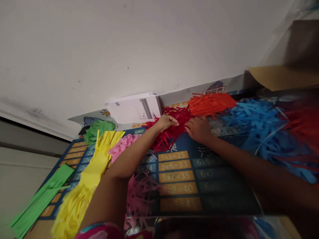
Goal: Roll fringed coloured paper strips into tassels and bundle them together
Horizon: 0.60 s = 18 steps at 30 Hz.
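Observation:
A bundle of dark red paper fringe (174, 134) lies at the back middle of the table, its cut strips loose and tangled. My left hand (166, 122) reaches over its left side, thumb and fingers pinched together on the red strips. From the right, my right hand (199, 129) has its fingers curled at the bundle's right edge, closed on the same paper; the fingertips are partly hidden. Touching the red bundle behind is an orange paper fringe (214, 103). Blue paper fringe (261, 122) spreads to the right of my right hand.
A stack of white printed cards (134, 109) leans against the wall (124, 49). Yellow fringe (92, 169), green fringe (45, 196) and pink fringe (123, 144) lie to the left. A multiplication-table mat (178, 166) covers the table. A clear-looking edge crosses the near side.

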### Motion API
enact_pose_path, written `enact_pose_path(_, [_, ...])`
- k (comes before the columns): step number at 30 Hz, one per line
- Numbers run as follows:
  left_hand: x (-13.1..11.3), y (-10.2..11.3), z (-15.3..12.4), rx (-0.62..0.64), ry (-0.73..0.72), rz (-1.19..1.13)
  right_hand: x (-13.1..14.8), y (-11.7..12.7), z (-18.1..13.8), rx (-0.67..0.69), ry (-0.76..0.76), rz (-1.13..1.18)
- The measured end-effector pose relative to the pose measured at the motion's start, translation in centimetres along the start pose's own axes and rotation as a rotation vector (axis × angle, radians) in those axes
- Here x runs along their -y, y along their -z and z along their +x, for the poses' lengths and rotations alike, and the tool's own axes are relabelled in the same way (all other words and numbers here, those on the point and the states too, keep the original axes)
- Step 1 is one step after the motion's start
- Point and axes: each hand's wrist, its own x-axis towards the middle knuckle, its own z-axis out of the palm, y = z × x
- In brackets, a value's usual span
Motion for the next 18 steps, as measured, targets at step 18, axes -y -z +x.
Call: enact_pose_path(18, [-0.6, -0.9, -0.9, -0.143, -0.119, 0.537, 0.0, -0.7, 0.0, -0.099, 0.286, -0.134])
